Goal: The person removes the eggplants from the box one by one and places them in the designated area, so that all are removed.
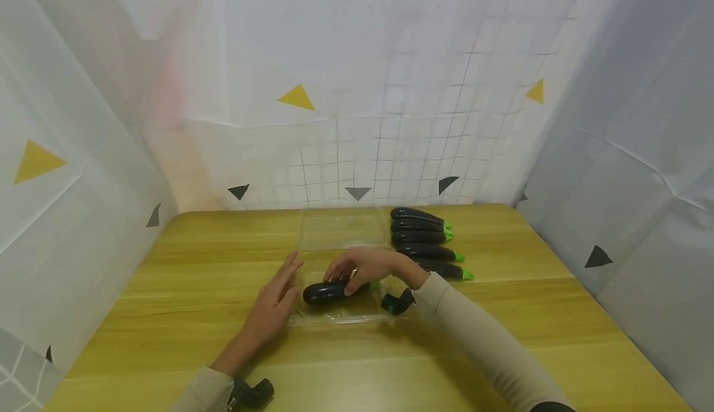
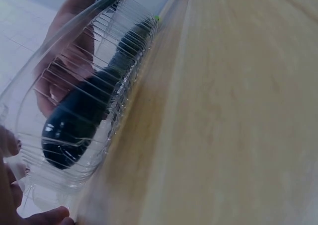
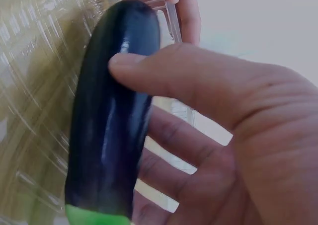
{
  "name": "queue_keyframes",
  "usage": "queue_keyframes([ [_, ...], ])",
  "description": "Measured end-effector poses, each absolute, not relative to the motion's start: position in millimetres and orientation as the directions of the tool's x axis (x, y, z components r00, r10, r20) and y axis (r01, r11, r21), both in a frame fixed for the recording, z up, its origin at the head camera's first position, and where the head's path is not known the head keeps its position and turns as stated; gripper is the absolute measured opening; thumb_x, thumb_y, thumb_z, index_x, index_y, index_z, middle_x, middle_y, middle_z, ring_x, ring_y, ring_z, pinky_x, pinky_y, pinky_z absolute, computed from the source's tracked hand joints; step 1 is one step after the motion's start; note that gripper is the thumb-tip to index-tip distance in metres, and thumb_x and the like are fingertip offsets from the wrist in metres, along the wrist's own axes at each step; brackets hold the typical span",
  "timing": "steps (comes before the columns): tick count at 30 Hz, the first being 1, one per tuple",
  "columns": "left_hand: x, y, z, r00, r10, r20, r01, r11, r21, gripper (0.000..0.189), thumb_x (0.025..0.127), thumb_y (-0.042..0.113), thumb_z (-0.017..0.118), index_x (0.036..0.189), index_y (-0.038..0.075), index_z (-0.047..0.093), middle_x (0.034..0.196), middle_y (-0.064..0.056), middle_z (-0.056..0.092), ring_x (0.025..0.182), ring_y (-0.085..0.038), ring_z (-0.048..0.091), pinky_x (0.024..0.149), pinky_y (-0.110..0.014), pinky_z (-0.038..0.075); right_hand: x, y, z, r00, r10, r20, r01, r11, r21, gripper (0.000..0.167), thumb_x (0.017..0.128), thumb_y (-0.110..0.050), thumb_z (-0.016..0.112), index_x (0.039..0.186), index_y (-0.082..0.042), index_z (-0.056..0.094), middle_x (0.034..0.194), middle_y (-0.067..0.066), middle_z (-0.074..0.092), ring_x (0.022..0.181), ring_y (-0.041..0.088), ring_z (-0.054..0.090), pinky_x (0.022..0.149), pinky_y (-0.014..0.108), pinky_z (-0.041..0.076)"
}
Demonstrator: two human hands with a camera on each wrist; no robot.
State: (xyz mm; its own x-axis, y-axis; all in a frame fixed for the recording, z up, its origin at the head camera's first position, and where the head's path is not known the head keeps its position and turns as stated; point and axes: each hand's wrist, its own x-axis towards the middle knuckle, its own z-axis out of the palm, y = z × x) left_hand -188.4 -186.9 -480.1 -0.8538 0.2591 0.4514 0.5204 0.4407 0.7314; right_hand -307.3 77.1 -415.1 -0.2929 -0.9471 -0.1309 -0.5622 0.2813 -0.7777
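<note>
A dark purple eggplant (image 1: 323,293) with a green stem end lies over the base of a clear plastic clamshell container (image 1: 346,321). My right hand (image 1: 370,264) grips it from above, and the right wrist view shows the thumb across one side of the eggplant (image 3: 112,120) with the fingers on the other. At the container's left end is my left hand (image 1: 272,303), its fingers extended along the wall. Through the ribbed clear side in the left wrist view, the eggplant (image 2: 79,118) appears slanted inside the container.
Several more eggplants (image 1: 421,237) lie in a stacked row at the back right, stems pointing right, the nearest partly hidden by my right wrist. The container's opened lid (image 1: 343,229) extends toward the wooden table's (image 1: 223,238) back edge. White sheeting (image 1: 346,59) surrounds the table.
</note>
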Motion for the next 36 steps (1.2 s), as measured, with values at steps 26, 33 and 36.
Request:
queue_keyframes([
  [26, -189, -187, -483, -0.851, 0.255, 0.458, 0.524, 0.445, 0.726, 0.054, 0.104, 0.001, 0.053, 0.157, 0.004, 0.045, 0.169, -0.01, 0.027, 0.144, -0.032, 0.042, 0.11, -0.057, 0.039, -291, 86, -396, -0.436, -0.9, -0.011, -0.629, 0.313, -0.711, 0.043, 0.096, -0.014, 0.077, 0.138, -0.012, 0.067, 0.134, 0.0, 0.066, 0.12, 0.014, 0.064, 0.095, 0.031, 0.054],
  [33, -188, -187, -483, -0.856, 0.257, 0.449, 0.517, 0.439, 0.735, 0.053, 0.105, 0.001, 0.053, 0.157, 0.004, 0.044, 0.17, -0.001, 0.024, 0.143, -0.031, 0.043, 0.11, -0.053, 0.039, -285, 90, -390, -0.467, -0.884, 0.006, -0.634, 0.331, -0.699, 0.042, 0.096, -0.013, 0.077, 0.138, -0.012, 0.068, 0.135, 0.0, 0.066, 0.119, 0.015, 0.064, 0.093, 0.03, 0.055],
  [36, -188, -187, -482, -0.859, 0.258, 0.443, 0.512, 0.441, 0.737, 0.053, 0.105, 0.001, 0.053, 0.157, 0.004, 0.043, 0.17, 0.0, 0.023, 0.144, -0.03, 0.042, 0.113, -0.047, 0.037, -282, 93, -388, -0.476, -0.879, 0.011, -0.63, 0.333, -0.701, 0.042, 0.096, -0.012, 0.077, 0.137, -0.012, 0.068, 0.134, -0.001, 0.067, 0.119, 0.016, 0.065, 0.092, 0.03, 0.055],
])
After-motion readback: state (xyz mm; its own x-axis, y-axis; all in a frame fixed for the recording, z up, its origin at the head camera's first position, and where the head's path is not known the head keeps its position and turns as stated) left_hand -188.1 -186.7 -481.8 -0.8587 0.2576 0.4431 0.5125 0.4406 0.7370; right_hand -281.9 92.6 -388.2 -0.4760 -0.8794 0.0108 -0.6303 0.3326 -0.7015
